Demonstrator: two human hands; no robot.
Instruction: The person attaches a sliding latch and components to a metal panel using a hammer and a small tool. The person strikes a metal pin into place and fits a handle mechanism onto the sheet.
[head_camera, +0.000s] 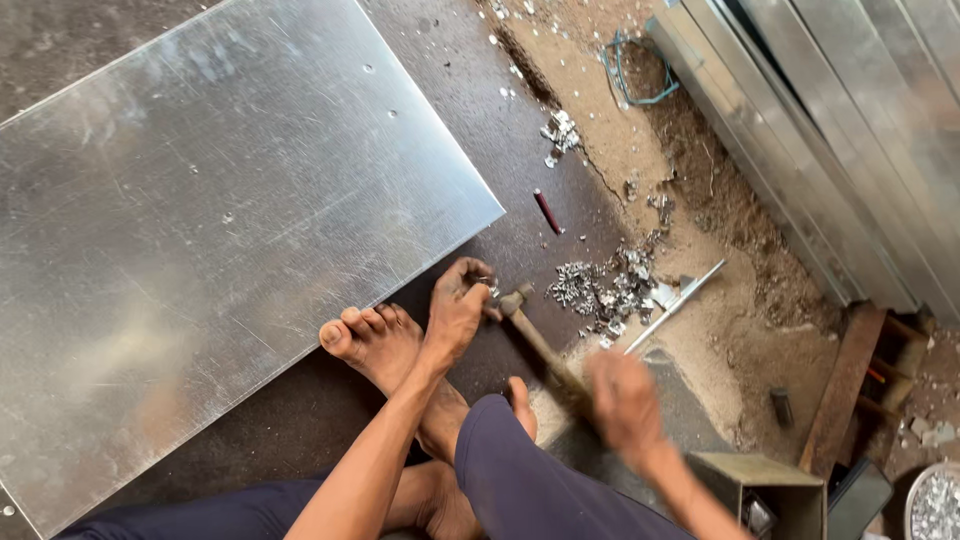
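Hammering is under way: the left hand (455, 315) pinches a small metal piece (487, 287) on the dark floor slab (500, 140) beside the hammer (530, 330), gripped by the blurred right hand (625, 400); the next blow needs care around the fingers.

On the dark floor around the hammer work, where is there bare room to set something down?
Bare dark floor lies between the metal sheet corner and the red pencil, and below the sheet beside the foot. It is crowded right of the hammer, where metal scraps pile up.
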